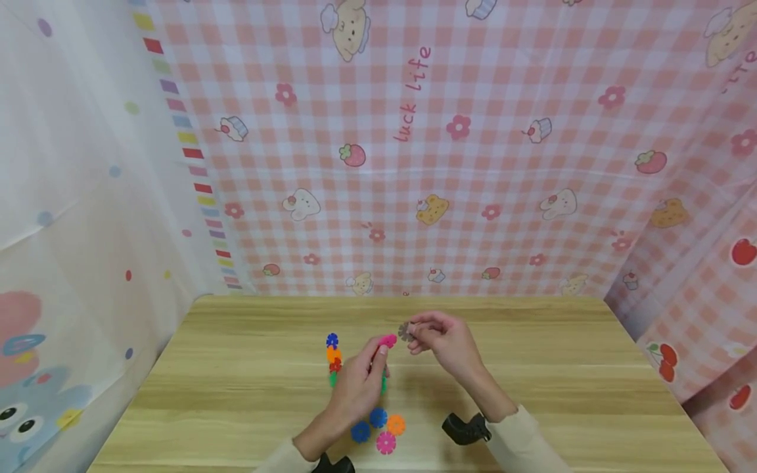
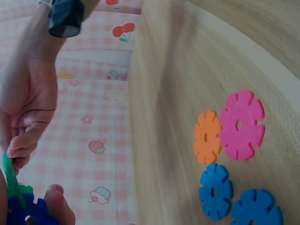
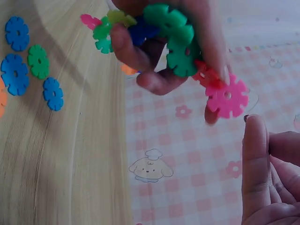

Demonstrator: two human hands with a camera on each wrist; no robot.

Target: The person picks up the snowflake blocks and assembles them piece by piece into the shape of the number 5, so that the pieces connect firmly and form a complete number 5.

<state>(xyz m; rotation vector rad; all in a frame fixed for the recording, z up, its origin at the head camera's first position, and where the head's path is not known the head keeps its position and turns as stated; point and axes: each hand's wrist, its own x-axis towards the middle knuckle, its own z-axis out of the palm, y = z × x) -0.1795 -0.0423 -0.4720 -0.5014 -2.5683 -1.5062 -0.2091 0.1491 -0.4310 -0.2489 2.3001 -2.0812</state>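
My left hand [image 1: 359, 378] grips a chain of interlocked notched plastic discs. At the chain's far end a pink disc [image 3: 228, 95] joins a red disc [image 3: 206, 75], with dark green discs [image 3: 182, 58] behind them between the fingers. More of the linked discs, including an orange one [image 1: 334, 355] and a blue one [image 1: 332, 340], extend to the left of this hand. Between thumb and fingertips, my right hand [image 1: 446, 341] pinches a single grey-brown disc [image 1: 405, 332], held just right of the pink one. In the right wrist view the hand's fingers mostly hide that disc.
Loose discs lie on the wooden table [image 1: 562, 368] nearer me: a pink one [image 1: 386, 443], an orange one [image 1: 396, 424] and blue ones [image 1: 361, 431]. A black device [image 1: 466, 428] sits at my right wrist. Patterned cloth [image 1: 384, 197] hangs behind the table.
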